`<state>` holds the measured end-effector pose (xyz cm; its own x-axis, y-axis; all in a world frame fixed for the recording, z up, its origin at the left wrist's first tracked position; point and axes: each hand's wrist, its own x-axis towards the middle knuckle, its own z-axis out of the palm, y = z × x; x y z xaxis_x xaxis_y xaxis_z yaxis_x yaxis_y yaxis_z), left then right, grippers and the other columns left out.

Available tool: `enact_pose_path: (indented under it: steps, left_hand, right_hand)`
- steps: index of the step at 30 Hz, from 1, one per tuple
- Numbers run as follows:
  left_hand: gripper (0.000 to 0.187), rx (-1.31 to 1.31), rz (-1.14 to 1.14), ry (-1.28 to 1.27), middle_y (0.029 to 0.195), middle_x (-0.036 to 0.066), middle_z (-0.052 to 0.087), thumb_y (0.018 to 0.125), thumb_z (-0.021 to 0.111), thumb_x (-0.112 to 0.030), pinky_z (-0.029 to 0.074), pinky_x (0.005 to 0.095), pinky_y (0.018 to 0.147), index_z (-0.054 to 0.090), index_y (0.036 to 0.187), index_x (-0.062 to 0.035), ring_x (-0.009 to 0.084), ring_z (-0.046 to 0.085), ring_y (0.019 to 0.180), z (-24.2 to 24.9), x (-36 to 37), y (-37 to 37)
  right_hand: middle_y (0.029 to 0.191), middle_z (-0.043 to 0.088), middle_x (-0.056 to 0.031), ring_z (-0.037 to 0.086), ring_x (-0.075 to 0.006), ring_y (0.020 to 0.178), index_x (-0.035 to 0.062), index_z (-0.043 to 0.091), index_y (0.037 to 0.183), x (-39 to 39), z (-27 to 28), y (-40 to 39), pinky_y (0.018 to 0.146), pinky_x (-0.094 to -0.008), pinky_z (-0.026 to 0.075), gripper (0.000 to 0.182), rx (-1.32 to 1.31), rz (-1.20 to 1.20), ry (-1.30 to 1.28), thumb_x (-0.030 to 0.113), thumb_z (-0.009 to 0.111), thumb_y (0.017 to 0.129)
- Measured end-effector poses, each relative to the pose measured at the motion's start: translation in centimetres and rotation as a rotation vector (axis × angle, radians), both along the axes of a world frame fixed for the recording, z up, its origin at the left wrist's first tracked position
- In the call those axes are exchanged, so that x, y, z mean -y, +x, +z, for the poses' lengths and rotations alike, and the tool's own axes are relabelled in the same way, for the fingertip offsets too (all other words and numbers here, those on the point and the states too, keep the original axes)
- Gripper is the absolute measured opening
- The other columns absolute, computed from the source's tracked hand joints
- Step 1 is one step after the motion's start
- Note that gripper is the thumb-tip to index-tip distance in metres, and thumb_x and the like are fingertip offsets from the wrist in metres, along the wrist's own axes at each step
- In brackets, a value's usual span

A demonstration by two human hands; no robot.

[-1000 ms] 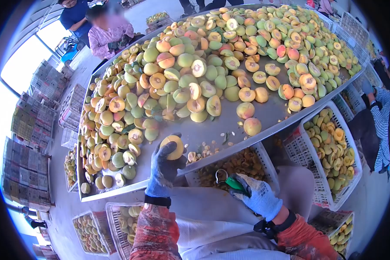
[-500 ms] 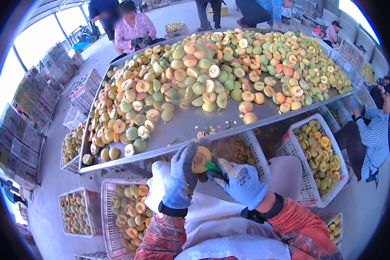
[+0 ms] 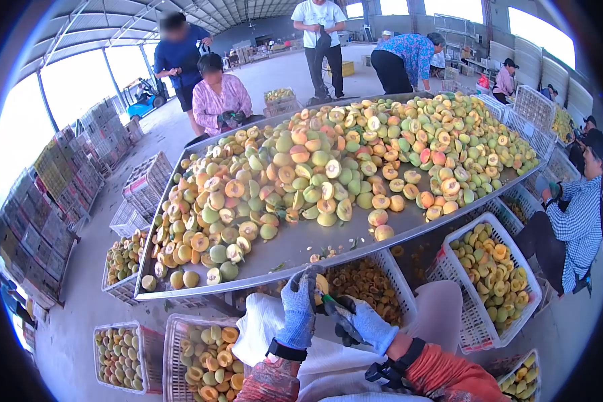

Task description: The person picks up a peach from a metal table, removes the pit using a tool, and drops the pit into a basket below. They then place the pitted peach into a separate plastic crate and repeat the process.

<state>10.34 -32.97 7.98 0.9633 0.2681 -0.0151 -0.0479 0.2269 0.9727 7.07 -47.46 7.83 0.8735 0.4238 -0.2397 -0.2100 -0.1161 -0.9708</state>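
Observation:
My left hand, in a blue knit glove with dark grimy fingers, is closed around a halved peach. Only a strip of its yellow flesh shows past the fingers. In a matching glove, my right hand grips a small green-handled tool. The tool's tip meets the peach half, and its working end is hidden there. Both hands are above my lap, just in front of the table's near edge. A metal-topped table carries a large heap of halved peaches.
Under the table edge stands a crate of brown pits and scraps. Crates of peach halves flank me at right and left. A person in a checked shirt sits at right; one in pink works across the table.
My view has tilted up, so table and people appear lower. The peach half has turned from showing its cut face to nearly edge-on, still in my left hand with the tool against it.

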Motion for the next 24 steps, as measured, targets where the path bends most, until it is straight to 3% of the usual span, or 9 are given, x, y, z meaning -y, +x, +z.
enact_pose_path:
  steps: [1, 2, 5, 9, 13, 16, 18, 22, 24]
  left_hand:
    - [0.026, 0.008, -0.002, 0.000, 0.089, 0.004, 0.062, 0.090, 0.054, -0.020, 0.047, 0.0229, 0.066, 0.064, 0.101, 0.0006, 0.0108, 0.057, 0.076, -0.3, 0.1, 0.3]
    - [0.025, -0.039, 0.000, -0.025, 0.091, 0.004, 0.063, 0.090, 0.054, -0.018, 0.047, 0.0231, 0.069, 0.064, 0.102, 0.0012, 0.0103, 0.056, 0.078, -0.5, 0.3, 0.5]
    - [0.024, -0.083, -0.004, -0.059, 0.090, 0.004, 0.064, 0.089, 0.055, -0.016, 0.046, 0.0228, 0.068, 0.064, 0.102, 0.0016, 0.0087, 0.055, 0.075, -1.3, 0.8, 0.6]
    - [0.023, -0.030, 0.051, -0.037, 0.085, 0.004, 0.064, 0.088, 0.052, -0.014, 0.047, 0.0219, 0.066, 0.065, 0.100, 0.0018, 0.0099, 0.058, 0.073, -0.3, 1.3, 0.2]
    - [0.024, -0.214, -0.369, 0.083, 0.083, 0.008, 0.066, 0.087, 0.050, -0.017, 0.049, 0.0250, 0.060, 0.067, 0.092, -0.0004, 0.0135, 0.060, 0.068, 2.6, -0.3, 0.2]
    - [0.024, -0.202, -0.268, 0.046, 0.084, 0.008, 0.066, 0.087, 0.052, -0.019, 0.049, 0.0251, 0.057, 0.068, 0.090, -0.0021, 0.0134, 0.059, 0.062, 2.7, 0.3, 0.4]
    - [0.024, 0.059, -0.144, 0.329, 0.085, 0.009, 0.066, 0.087, 0.053, -0.018, 0.048, 0.0239, 0.059, 0.067, 0.093, -0.0002, 0.0132, 0.058, 0.063, 2.8, 0.8, 0.4]
    - [0.024, 0.166, -0.204, 0.419, 0.087, 0.010, 0.067, 0.088, 0.053, -0.016, 0.047, 0.0226, 0.060, 0.066, 0.095, 0.0025, 0.0121, 0.057, 0.065, 5.1, 0.4, 0.8]
    - [0.025, 0.022, -0.538, -0.040, 0.089, 0.009, 0.067, 0.088, 0.053, -0.015, 0.048, 0.0232, 0.065, 0.065, 0.098, 0.0043, 0.0116, 0.058, 0.070, 6.2, 0.0, 1.5]
  right_hand:
    - [0.071, 0.062, -0.0147, 0.061, -0.0295, 0.060, 0.0063, 0.055, 0.103, -0.3, -1.9, 0.0, 0.053, -0.0367, 0.047, 0.038, 0.408, -0.134, -0.173, 0.040, 0.057, 0.086]
    - [0.078, 0.064, -0.0161, 0.064, -0.0307, 0.067, 0.0048, 0.050, 0.112, -0.2, -1.2, -0.6, 0.060, -0.0383, 0.050, 0.044, 0.626, -0.191, -0.441, 0.036, 0.061, 0.082]
    - [0.082, 0.063, -0.0208, 0.062, -0.0385, 0.074, 0.0073, 0.047, 0.117, -0.9, -1.0, -1.3, 0.066, -0.0446, 0.049, 0.051, 0.501, -0.119, -0.722, 0.034, 0.063, 0.078]
    - [0.077, 0.062, -0.0217, 0.061, -0.0385, 0.069, 0.0063, 0.044, 0.119, 0.0, 0.0, -1.3, 0.063, -0.0458, 0.049, 0.052, 0.545, 0.003, -0.700, 0.032, 0.062, 0.078]
    - [0.074, 0.060, -0.0230, 0.060, -0.0395, 0.069, 0.0046, 0.044, 0.117, 1.6, 1.1, -1.1, 0.061, -0.0462, 0.048, 0.051, 0.638, 0.108, -0.720, 0.031, 0.061, 0.078]
    - [0.076, 0.061, -0.0176, 0.062, -0.0307, 0.060, 0.0034, 0.045, 0.114, 1.9, 2.1, -0.7, 0.051, -0.0393, 0.048, 0.048, 0.666, 0.155, -0.688, 0.028, 0.064, 0.078]
    - [0.081, 0.061, -0.0078, 0.057, -0.0156, 0.052, 0.0045, 0.047, 0.113, 2.0, 3.8, -1.0, 0.044, -0.0285, 0.045, 0.045, 0.049, 0.187, -0.153, 0.023, 0.068, 0.078]
    - [0.074, 0.055, -0.0004, 0.048, -0.0065, 0.051, 0.0048, 0.041, 0.125, 2.8, 5.8, -0.4, 0.040, -0.0218, 0.039, 0.058, -0.220, 0.162, 0.292, 0.011, 0.070, 0.076]
    - [0.077, 0.055, 0.0010, 0.048, -0.0059, 0.051, 0.0069, 0.044, 0.125, 4.1, 6.6, 0.2, 0.042, -0.0195, 0.039, 0.053, -0.344, 0.274, 0.370, 0.011, 0.068, 0.078]
